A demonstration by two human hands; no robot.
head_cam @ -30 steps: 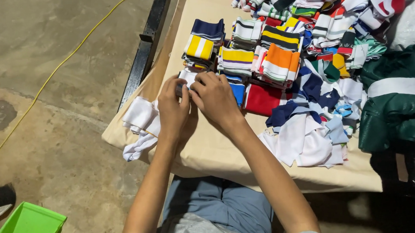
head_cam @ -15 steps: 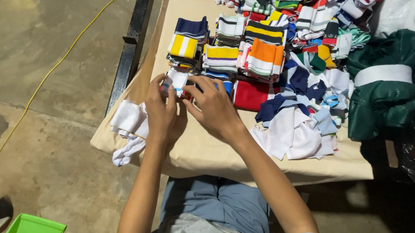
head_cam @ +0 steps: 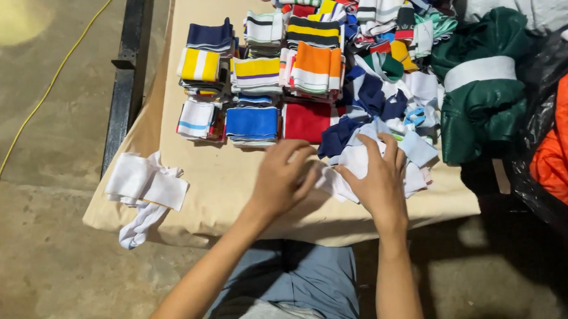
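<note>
Both hands had shifted rightward off the folded stacks and onto the loose heap near the table's front edge. At the front left corner lay a pile of white knit bands [head_cam: 146, 184], one trailing over the edge, well apart from either hand. Behind it stood folded stacks, among them a blue band stack [head_cam: 252, 124] and a red folded piece [head_cam: 306, 121]. The left hand [head_cam: 281, 179] rested with fingers curled, touching the near end of a white knit strip [head_cam: 336, 179]; whether it pinched the strip could not be told. The right hand [head_cam: 377, 181] lay spread flat on that strip, pressing rather than grasping. The strip ran left to right between the hands, nearer the right. Bare tan tabletop [head_cam: 224, 175] lay open to their left; a green garment [head_cam: 479, 93] crowded the right.
</note>
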